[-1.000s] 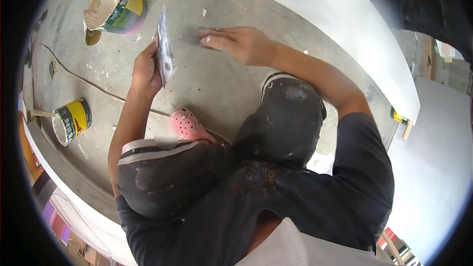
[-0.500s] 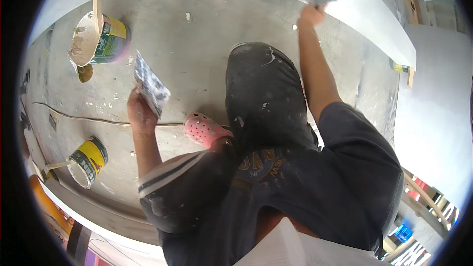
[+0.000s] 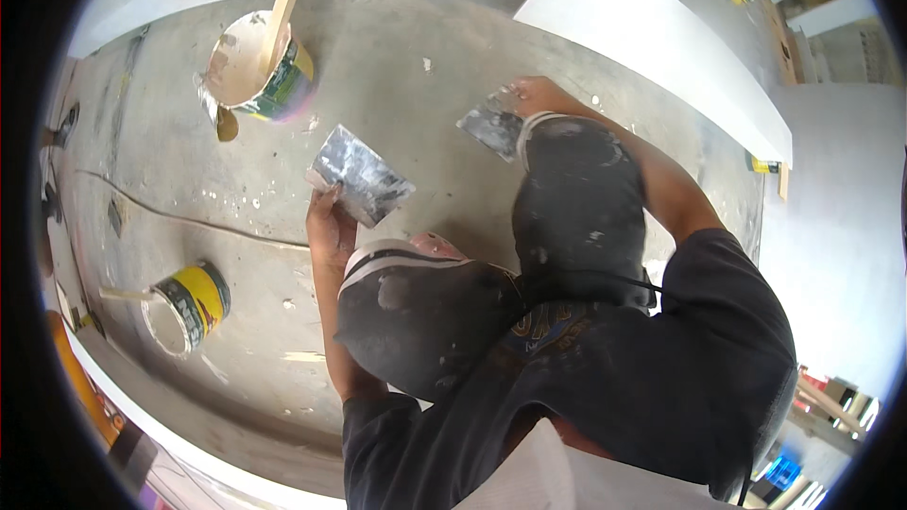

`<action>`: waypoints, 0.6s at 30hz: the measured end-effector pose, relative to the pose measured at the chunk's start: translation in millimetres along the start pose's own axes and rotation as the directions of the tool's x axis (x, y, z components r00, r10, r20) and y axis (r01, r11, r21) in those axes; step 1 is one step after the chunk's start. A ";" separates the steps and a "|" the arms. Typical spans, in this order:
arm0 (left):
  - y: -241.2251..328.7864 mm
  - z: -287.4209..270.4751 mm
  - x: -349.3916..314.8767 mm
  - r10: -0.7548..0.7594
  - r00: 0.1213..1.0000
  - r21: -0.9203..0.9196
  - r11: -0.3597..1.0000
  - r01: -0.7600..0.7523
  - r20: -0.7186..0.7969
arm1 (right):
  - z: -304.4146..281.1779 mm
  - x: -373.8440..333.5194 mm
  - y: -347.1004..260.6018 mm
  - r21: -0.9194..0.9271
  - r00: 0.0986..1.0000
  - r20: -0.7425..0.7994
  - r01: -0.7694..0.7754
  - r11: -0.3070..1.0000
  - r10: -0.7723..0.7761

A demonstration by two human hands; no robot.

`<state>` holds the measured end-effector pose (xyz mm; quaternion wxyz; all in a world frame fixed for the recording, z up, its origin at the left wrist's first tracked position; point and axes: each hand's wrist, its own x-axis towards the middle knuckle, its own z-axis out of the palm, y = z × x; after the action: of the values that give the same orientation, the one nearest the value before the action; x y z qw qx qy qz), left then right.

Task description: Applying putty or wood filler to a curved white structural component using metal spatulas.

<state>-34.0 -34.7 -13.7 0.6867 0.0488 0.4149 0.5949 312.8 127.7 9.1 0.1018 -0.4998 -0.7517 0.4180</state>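
My left hand (image 3: 331, 227) is closed on a flat, square metal putty blade (image 3: 361, 175) smeared with white and grey filler, held up over the floor left of my knees. Beyond my right knee, my right hand (image 3: 537, 94) grips a second putty knife (image 3: 491, 126); its dark blade carries pale smears and points left. The two blades are apart, with a stretch of concrete floor between them. Part of the right blade is hidden by my knee. Nearest the left hand, farther off, stands an open bucket (image 3: 288, 85) of pale paste with a wooden stick (image 3: 288, 5) upright in it.
A second bucket (image 3: 203, 297) with a stick lies near at left. A cable (image 3: 179, 217) crosses the concrete floor (image 3: 378, 66). A long white panel (image 3: 652, 47) with a rectangular notch curves along the far side. A large white board (image 3: 831, 227) is at right.
My right hand has come off the white panel, moving back and left to beside my knee with its putty knife. The left blade has turned flatter to view. My head view has shifted.
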 end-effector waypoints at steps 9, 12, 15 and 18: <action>26.0 -4.1 32.2 -0.070 0.995 -0.042 0.996 0.073 0.069 | -15.9 -33.5 26.1 0.823 0.865 -0.070 -0.232 0.519 0.498; 36.2 2.9 28.3 -0.076 0.996 -0.004 0.997 0.076 0.041 | 10.2 -28.5 6.8 0.542 0.944 -0.196 -0.120 0.832 0.264; 43.7 19.4 14.2 -0.055 0.997 0.031 0.998 0.057 -0.056 | 18.5 16.4 1.4 0.793 0.952 0.077 -0.238 0.561 0.296; 45.4 7.8 -9.6 -0.047 0.992 0.136 0.989 0.063 -0.118 | 31.3 59.0 -57.8 0.849 0.953 0.154 -0.262 0.458 0.260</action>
<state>-63.8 -26.5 21.7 0.6728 0.0510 0.4953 0.5472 228.2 151.9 15.9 0.2709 -0.4906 -0.3576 0.7470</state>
